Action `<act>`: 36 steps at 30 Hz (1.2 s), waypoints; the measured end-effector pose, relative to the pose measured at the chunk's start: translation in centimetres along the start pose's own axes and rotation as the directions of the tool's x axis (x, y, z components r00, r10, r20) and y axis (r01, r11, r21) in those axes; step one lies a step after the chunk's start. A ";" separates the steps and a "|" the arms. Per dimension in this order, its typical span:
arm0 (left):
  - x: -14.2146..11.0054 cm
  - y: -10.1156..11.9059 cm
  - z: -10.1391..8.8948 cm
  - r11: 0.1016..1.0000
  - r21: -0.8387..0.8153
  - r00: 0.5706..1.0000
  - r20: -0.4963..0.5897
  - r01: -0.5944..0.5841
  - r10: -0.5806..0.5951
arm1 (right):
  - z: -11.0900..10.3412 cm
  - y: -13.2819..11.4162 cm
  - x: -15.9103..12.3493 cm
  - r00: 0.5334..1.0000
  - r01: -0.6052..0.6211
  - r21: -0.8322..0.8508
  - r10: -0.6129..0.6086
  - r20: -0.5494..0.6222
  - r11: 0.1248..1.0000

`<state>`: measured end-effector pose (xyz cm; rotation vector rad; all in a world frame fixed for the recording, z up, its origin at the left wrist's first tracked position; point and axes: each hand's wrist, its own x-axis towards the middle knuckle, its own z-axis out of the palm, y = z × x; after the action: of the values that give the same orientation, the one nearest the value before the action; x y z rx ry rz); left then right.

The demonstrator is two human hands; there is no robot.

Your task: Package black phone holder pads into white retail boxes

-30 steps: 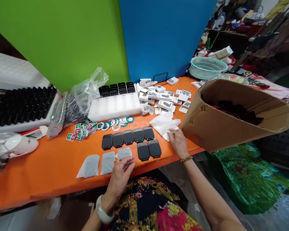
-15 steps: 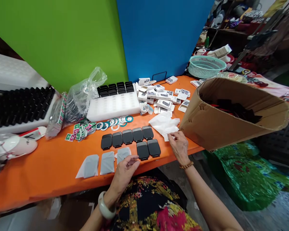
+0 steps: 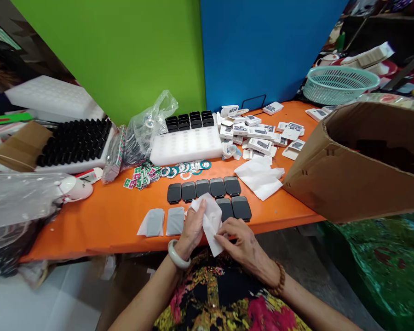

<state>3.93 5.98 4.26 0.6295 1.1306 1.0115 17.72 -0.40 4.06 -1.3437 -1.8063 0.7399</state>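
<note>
Sheet of thin white paper [image 3: 211,215], at the orange-covered desk's [image 3: 106,216] near edge: our left hand [image 3: 192,228] clasps one side, our right hand [image 3: 244,246] pinches another, likely against flopping. Flat black rounded-square cases [image 3: 241,209] lie in rows, within reach.

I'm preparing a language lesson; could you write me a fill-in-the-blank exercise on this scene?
The left hand and right hand hold a thin sheet coloured ____.
The smooth bangle is on the ____ wrist.
The big open box is made of ____.
The panel beside the blue panel is ____.

Missing words: white; left; cardboard; green.
</note>
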 end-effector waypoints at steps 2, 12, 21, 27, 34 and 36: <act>-0.5 0.5 -1.0 0.993 0.118 0.998 0.059 -0.007 0.000 | -0.3 0.6 1.1 0.992 -0.042 0.098 0.054 -0.115 0.994; -2.3 0.5 -2.9 0.875 0.462 0.978 0.201 -0.142 0.052 | 1.0 1.2 4.6 0.963 -0.268 0.629 0.193 0.187 0.730; -2.4 2.3 -3.5 0.781 0.558 0.960 0.149 -0.281 0.239 | 1.0 0.8 4.3 0.961 -0.277 0.672 0.203 0.189 0.687; -2.9 2.5 -3.1 0.740 0.592 0.947 0.207 -0.320 0.245 | 1.9 0.8 4.4 0.958 -0.279 0.588 0.262 0.116 0.759; -2.4 1.8 -3.6 0.970 0.185 0.987 0.068 -0.155 0.145 | 2.3 1.1 4.0 0.956 -0.285 0.607 0.264 0.125 0.742; -2.3 1.8 -3.4 0.997 0.043 0.996 0.070 -0.064 0.061 | 2.3 1.1 4.0 0.953 -0.290 0.612 0.281 0.114 0.736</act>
<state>-0.10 4.45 5.60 0.7345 1.0814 1.0127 15.71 3.70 2.80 -1.1530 -1.1855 1.3780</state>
